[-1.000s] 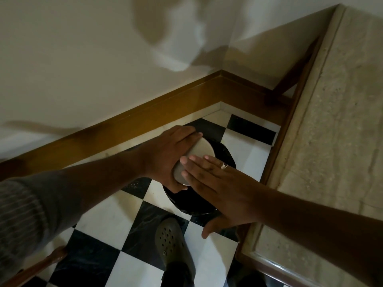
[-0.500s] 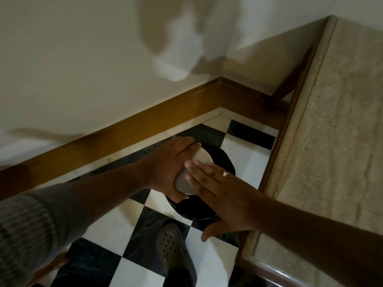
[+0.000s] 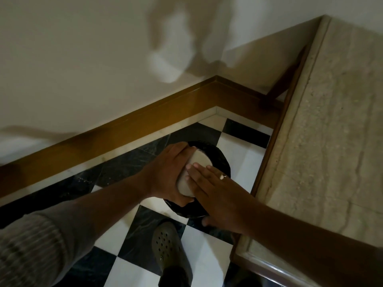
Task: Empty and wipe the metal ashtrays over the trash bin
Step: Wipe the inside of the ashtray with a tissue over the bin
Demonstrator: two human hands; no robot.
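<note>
A round metal ashtray [image 3: 200,160] is held upside down over a black-lined trash bin [image 3: 224,163] on the floor. My left hand [image 3: 167,175] grips the ashtray from its left side, fingers curled round the rim. My right hand [image 3: 215,193] lies flat with its fingers pressed against the ashtray's upturned bottom; a ring shows on one finger. Much of the bin's opening is hidden by both hands. I cannot see the inside of the ashtray.
The bin stands on a black-and-white checkered floor [image 3: 128,266] in a corner with a wooden skirting board [image 3: 128,125]. A marble-topped table [image 3: 331,141] with a wooden edge runs along the right. My shoe [image 3: 165,249] is just in front of the bin.
My right hand has slid a little across the ashtray's bottom. The left hand keeps its grip and the ashtray stays over the bin.
</note>
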